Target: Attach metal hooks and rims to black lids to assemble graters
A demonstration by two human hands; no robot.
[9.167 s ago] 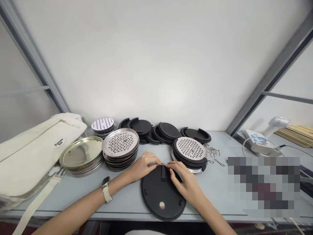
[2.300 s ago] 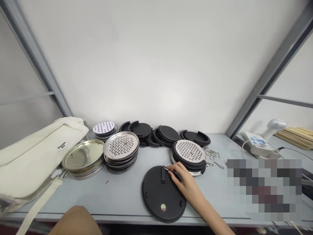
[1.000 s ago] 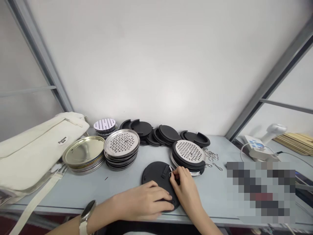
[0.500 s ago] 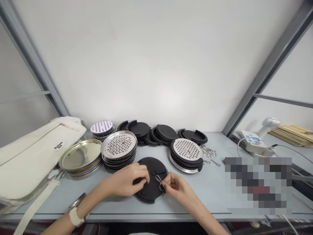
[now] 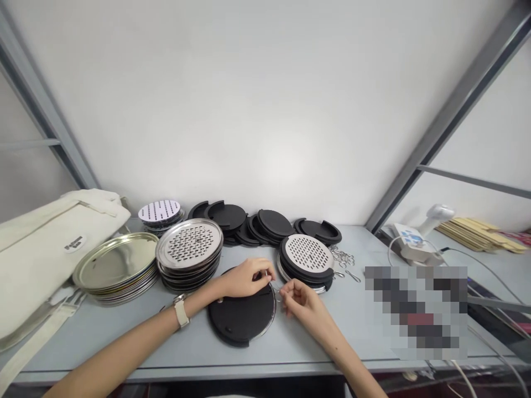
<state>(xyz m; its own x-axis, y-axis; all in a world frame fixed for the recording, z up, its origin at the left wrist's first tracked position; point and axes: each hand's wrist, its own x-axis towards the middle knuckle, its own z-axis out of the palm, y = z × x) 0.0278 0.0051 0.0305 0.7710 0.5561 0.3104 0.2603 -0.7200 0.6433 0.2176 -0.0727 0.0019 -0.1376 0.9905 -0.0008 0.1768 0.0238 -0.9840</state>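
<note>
A small bent-wire clip (image 5: 275, 287) is pinched between my two hands, above the right edge of a round black plastic disc (image 5: 243, 318). My left hand (image 5: 251, 276) has its thumb and fingertips closed on the clip's upper end and covers the back of the disc. On the other end, the fingers of my right hand (image 5: 299, 298) are closed too. The disc lies flat near the table's front, with a shiny metal rim showing along its right side. Behind my right hand stands a stack of black discs topped with a perforated metal grater plate (image 5: 309, 253).
Loose wire clips (image 5: 342, 257) lie right of that stack. To the left are a tall pile of grater plates (image 5: 189, 246), gold round lids (image 5: 118, 260) and a cream bag (image 5: 53, 243). Black round holders (image 5: 276, 222) line the wall. A white scanner (image 5: 431, 218) stands right.
My left hand has moved right and up from the disc to grasp the clip, which my right hand held alone before. The camera view has shifted slightly.
</note>
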